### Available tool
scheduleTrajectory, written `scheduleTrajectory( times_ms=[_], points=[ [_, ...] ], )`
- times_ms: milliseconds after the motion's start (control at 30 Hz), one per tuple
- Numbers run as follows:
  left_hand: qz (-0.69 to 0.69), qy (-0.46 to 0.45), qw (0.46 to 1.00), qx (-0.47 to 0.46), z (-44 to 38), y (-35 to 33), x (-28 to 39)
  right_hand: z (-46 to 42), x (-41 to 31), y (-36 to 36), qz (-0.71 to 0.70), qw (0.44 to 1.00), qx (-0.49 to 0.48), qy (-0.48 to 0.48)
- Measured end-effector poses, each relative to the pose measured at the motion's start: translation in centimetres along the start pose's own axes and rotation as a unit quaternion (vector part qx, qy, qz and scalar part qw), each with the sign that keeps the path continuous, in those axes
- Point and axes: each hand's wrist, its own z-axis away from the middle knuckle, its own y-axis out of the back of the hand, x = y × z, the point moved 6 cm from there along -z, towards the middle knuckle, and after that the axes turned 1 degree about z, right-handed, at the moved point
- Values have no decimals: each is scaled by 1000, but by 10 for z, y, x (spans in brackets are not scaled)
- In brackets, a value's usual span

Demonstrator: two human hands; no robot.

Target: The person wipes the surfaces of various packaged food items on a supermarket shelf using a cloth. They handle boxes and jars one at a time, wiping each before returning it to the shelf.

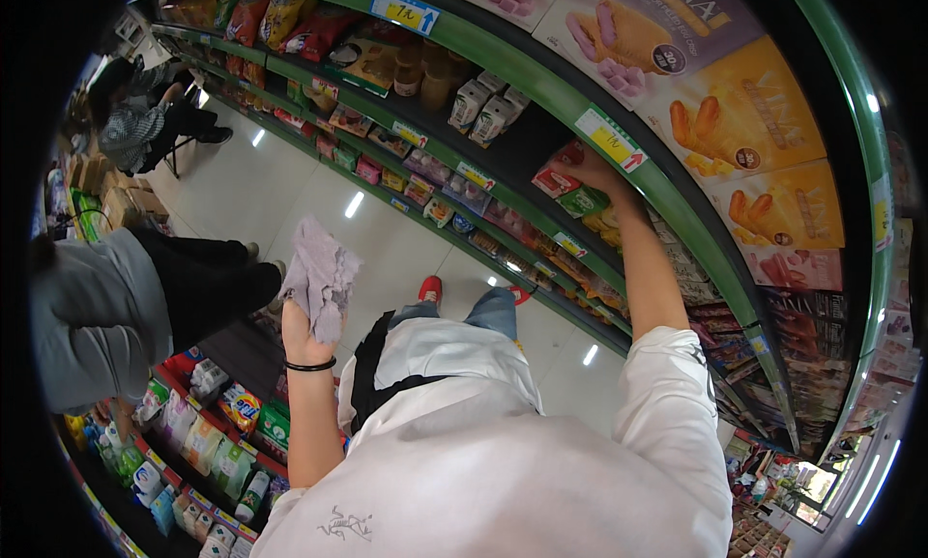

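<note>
A crumpled greyish-purple cloth (322, 272) lies over the palm and fingers of my left hand (310, 333), held above the aisle floor. My right hand (591, 175) reaches into a shelf under its green front rail (540, 98). Its fingers lie across a red carton (557, 180) and close on it; the fingertips are partly hidden. Beside that hand stands a green carton (582, 201), with yellow packs (607, 225) under the wrist. White-and-green drink cartons (489, 109) stand farther left on this shelf.
Boxed egg crisps (736, 116) fill the upper shelf above my right arm. Lower shelves hold small packs (368, 170). A person in grey (101, 319) stands close on my left, near a shelf of detergents (239, 406). Another person (134, 127) sits farther along the tiled aisle (290, 174).
</note>
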Motion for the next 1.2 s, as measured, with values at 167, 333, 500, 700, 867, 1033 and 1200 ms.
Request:
scheduleTrajectory(
  times_ms=[167,333,500,700,867,1033,1200],
  points=[
    [-16,1,1000,-10,1,-14,0,5,-9,-8,44,999,-9,-20],
    [-52,-26,998,31,7,-12,2,11,-17,-7,109,993,16,-39],
    [-19,33,999,-16,10,-17,-16,12,-6,-11,48,998,24,-31],
    [-76,39,996,13,-3,-22,-53,40,-52,-3,-82,991,21,-107],
    [-112,102,989,3,-19,-41,-97,126,-143,-20,-177,961,180,113],
    [-205,152,963,83,-36,-50,-134,180,-189,-8,-446,892,51,53],
    [-327,180,927,33,-43,-57,-170,190,-226,17,-486,869,45,82]
  ],
)
